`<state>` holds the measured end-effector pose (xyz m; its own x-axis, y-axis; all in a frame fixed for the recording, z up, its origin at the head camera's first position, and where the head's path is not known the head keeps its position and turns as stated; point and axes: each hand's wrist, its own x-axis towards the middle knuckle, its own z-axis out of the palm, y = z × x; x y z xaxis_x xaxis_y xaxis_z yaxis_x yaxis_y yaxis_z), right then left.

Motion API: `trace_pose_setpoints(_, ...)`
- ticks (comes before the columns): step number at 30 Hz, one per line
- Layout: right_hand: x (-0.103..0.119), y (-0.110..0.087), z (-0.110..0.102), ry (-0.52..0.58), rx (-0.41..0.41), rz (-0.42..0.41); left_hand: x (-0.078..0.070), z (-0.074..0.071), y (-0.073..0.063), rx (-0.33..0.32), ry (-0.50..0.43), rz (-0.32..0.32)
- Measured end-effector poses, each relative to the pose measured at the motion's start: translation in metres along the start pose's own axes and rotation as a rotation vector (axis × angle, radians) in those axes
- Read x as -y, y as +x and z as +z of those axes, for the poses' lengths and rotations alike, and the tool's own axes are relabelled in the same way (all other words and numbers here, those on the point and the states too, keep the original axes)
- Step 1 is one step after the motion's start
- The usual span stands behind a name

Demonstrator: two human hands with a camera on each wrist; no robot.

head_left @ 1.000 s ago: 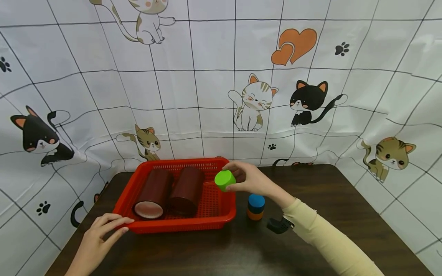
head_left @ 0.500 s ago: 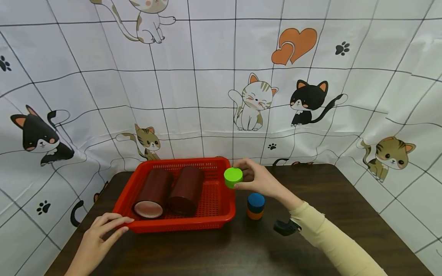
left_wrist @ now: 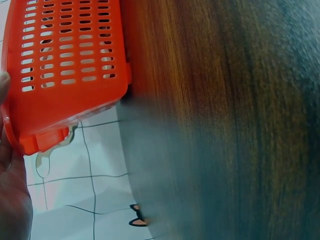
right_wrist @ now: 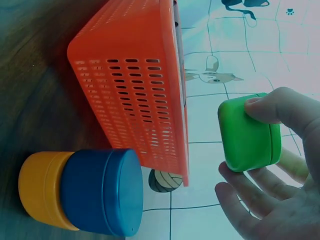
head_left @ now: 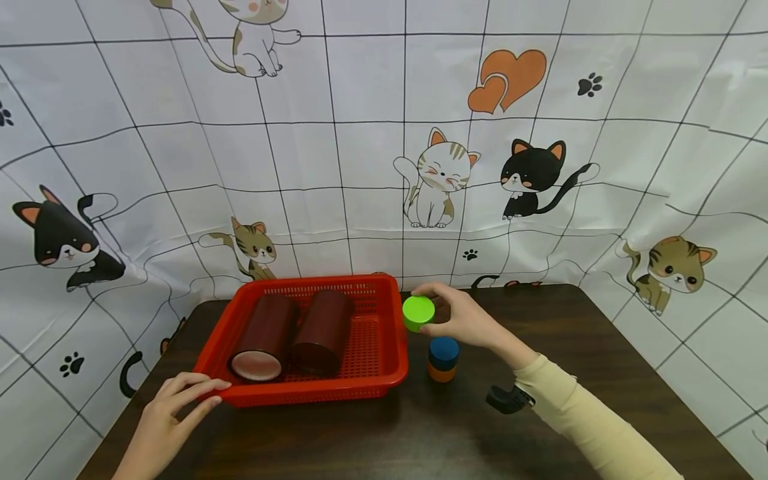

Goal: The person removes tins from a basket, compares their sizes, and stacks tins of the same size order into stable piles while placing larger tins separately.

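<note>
My right hand [head_left: 459, 317] pinches a small green lidded round tin [head_left: 418, 313] between thumb and fingers, held up just right of the red basket [head_left: 375, 383]. Below it, a blue tin [head_left: 443, 351] stands on an orange tin [head_left: 441, 375] on the table; the right wrist view shows this stack with its blue tin [right_wrist: 100, 190] beside the basket wall. At the basket's front left corner, my left hand [head_left: 171, 417] holds the rim with fingers and thumb. Inside the basket lie two dark brown cylinders [head_left: 267, 333], side by side, one with a pale end facing me.
The dark wooden table [head_left: 336, 440] extends in front of the basket and to the right. A white sheet [head_left: 360, 167] with cat drawings and grid lines hangs behind and along both sides. A black wrist strap piece [head_left: 509, 400] juts out below my right forearm.
My right hand has carried the green tin rightward, from over the basket's right rim to outside it, above and behind the stacked tins. The left hand stays at the basket corner.
</note>
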<state>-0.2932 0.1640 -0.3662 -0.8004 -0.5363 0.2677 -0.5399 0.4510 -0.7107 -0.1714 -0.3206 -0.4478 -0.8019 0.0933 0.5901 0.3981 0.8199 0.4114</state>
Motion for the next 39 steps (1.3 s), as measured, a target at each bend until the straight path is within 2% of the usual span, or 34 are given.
trace_pose_setpoints(10, -0.005, -0.006, -0.003, 0.022, 0.022, 0.011, 0.001, 0.001, -0.002, -0.010, -0.004, 0.007)
trace_pose_setpoints(28, -0.021, -0.021, -0.016, -0.074, 0.002, 0.063, 0.000, 0.002, -0.001, -0.005, -0.007, 0.008)
trace_pose_setpoints(39, -0.026, -0.030, -0.019, -0.069, 0.021, 0.085, -0.001, 0.001, 0.000, -0.008, -0.001, -0.001)
